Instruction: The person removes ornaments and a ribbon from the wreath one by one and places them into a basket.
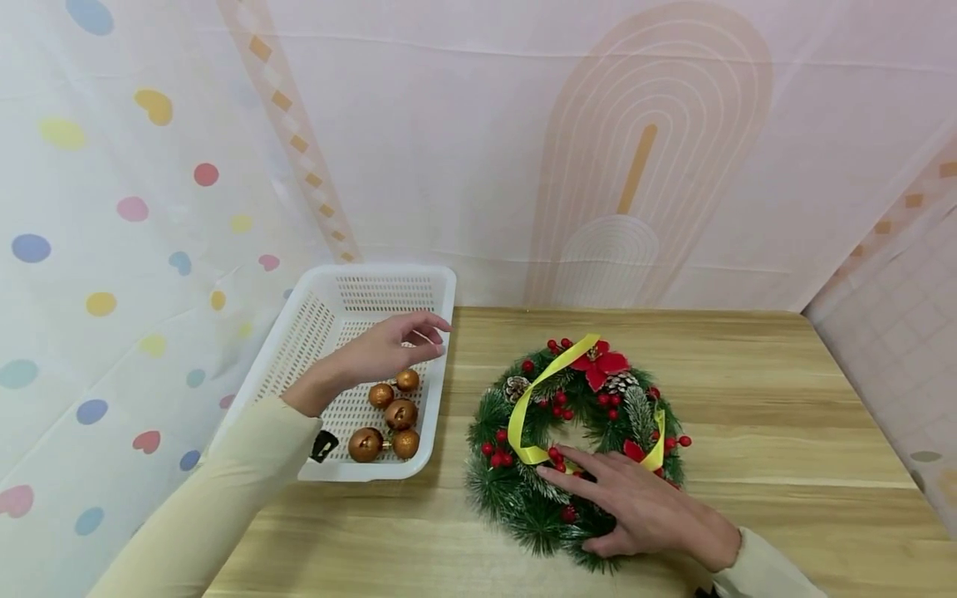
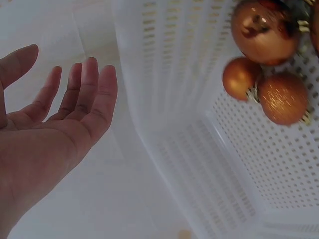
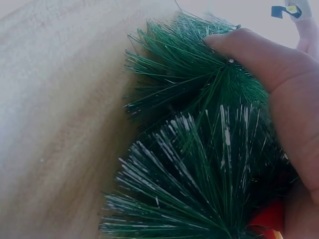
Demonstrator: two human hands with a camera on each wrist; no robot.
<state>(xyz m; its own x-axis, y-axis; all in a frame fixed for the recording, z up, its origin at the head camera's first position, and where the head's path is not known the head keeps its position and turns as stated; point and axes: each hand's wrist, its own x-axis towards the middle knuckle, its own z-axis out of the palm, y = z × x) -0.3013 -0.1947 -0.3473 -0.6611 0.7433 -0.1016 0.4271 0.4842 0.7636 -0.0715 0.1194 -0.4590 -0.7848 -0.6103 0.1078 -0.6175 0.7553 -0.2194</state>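
Observation:
A green wreath [image 1: 497, 490] with red berries, pinecones and red flowers [image 1: 601, 363] lies on the wooden table. A yellow ribbon [image 1: 517, 419] loops over it. My right hand [image 1: 631, 502] rests on the wreath's near part, fingers fairly straight by the centre hole; in the right wrist view its thumb [image 3: 269, 57] lies on the green bristles. My left hand [image 1: 385, 345] hovers over the white basket [image 1: 449, 286] near its right rim, fingers loosely bent and holding nothing. Several copper-coloured bauble ornaments [image 1: 365, 445] sit in the basket below it.
A small black object [image 1: 324, 446] lies in the basket's near left part, partly behind the left sleeve [image 1: 224, 490]. Printed cloth [image 1: 463, 124] hangs behind the table and along the left side. Wooden tabletop [image 1: 777, 415] extends right of the wreath.

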